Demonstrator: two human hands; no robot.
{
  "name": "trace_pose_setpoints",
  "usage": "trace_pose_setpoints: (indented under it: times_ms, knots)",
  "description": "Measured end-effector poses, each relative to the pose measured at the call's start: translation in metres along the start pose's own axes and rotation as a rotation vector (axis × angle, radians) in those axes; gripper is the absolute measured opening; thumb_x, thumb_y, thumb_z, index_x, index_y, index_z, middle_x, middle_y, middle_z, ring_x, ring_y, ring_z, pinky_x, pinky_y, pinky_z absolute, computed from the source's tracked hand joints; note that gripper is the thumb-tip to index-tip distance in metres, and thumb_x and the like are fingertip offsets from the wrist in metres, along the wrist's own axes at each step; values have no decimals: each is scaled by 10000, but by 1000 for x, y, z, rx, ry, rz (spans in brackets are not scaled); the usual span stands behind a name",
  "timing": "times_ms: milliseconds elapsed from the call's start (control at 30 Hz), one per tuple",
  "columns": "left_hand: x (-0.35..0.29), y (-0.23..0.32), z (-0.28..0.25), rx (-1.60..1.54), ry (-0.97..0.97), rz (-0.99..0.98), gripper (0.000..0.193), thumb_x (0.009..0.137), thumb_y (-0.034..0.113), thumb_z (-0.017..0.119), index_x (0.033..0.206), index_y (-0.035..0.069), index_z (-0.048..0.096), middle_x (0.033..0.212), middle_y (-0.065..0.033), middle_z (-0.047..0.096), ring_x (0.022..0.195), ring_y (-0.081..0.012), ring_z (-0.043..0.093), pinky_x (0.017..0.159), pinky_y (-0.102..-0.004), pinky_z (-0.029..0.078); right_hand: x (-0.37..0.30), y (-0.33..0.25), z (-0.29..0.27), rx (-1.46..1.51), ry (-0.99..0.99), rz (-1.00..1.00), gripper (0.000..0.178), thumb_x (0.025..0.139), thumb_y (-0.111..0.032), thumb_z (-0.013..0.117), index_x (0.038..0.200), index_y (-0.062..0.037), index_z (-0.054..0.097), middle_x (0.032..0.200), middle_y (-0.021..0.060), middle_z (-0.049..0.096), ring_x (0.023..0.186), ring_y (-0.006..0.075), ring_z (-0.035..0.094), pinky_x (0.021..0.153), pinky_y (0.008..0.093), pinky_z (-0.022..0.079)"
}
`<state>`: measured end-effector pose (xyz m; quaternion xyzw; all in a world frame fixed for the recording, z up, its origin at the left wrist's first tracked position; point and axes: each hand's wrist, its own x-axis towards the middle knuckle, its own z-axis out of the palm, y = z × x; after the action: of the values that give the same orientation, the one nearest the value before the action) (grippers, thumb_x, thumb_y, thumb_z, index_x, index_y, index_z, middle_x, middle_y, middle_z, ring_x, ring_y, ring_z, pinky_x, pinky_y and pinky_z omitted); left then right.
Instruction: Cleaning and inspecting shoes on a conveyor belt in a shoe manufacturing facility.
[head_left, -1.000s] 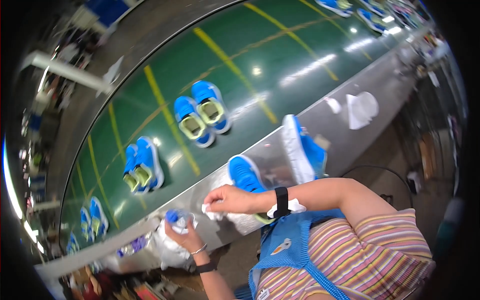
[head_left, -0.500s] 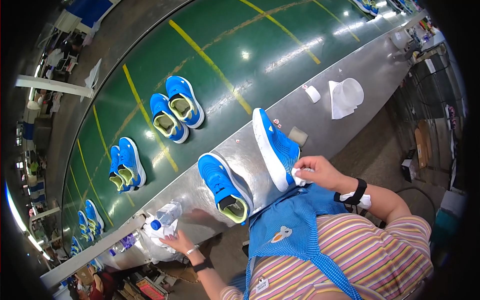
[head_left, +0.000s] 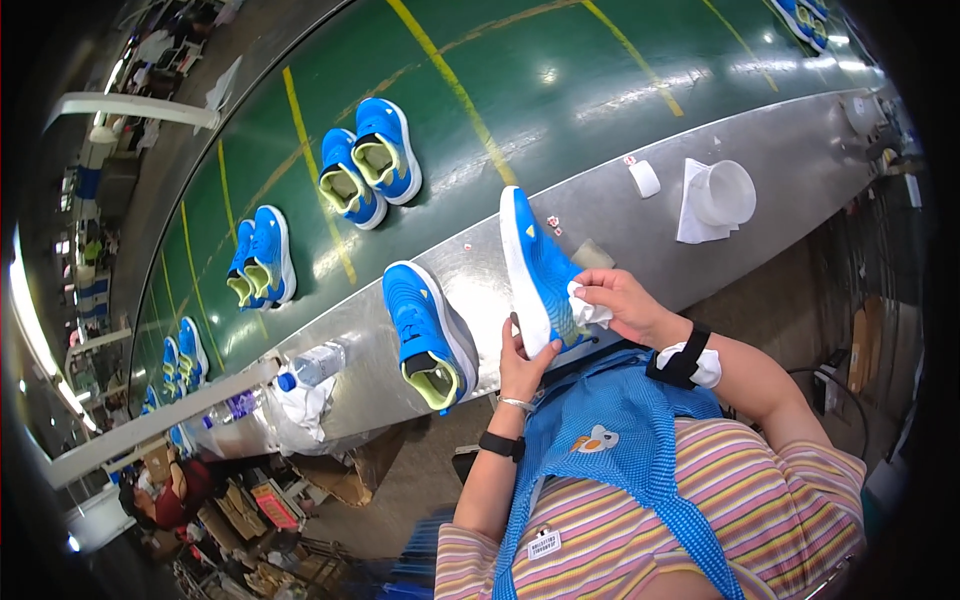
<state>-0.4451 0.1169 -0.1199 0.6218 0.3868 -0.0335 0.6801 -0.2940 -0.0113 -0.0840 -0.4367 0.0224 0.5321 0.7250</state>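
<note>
A blue sneaker (head_left: 543,262) with a white sole lies tipped on its side at the metal ledge, sole toward the left. My left hand (head_left: 522,368) grips its heel end, with fingers on the sole and the thumb near the upper. In my right hand (head_left: 628,303) a crumpled white cloth (head_left: 590,310) is pinched and pressed against the sneaker's heel side. Just left stands a second blue sneaker (head_left: 418,315), upright with its yellow-green lining showing; neither hand touches it.
A green conveyor belt (head_left: 480,75) runs past, carrying pairs of blue sneakers (head_left: 378,155). Along the metal ledge (head_left: 640,240) are a pale block (head_left: 592,255), a small white box (head_left: 644,179) and a white cup (head_left: 727,193). A water bottle (head_left: 318,363) lies at the left.
My left hand has left the white cloth and bottle at the left and taken hold of the sneaker's heel end. The right hand stays on the sneaker with its cloth. My view has shifted.
</note>
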Motion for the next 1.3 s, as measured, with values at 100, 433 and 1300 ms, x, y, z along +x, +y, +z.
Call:
trace_pose_setpoints:
  times_ms: [100,433,1300]
  knots:
    - [0,1,1,-72,5,-19,880,707,225,697,1342,-20,139,1102,-184,503,916,-219,557,755,-286,461,2,6,2,-32,-59,-6,129,838,-102,541,929,-12,548,840,19,573,749,82,558,677,221,457]
    - [-91,37,-11,-81,-86,-37,657,846,276,504,1343,-10,185,1292,-179,356,1183,-219,353,962,-294,291,-56,-58,46,-512,-134,141,87,808,-85,563,853,-11,575,775,12,582,721,73,548,644,216,442]
    - [-86,28,-50,78,-135,-57,637,807,384,520,1216,-49,293,1105,-272,436,1007,-351,447,882,-387,340,32,-13,114,-1585,-614,-171,168,723,-103,559,808,33,610,798,173,586,811,314,546,743,373,423]
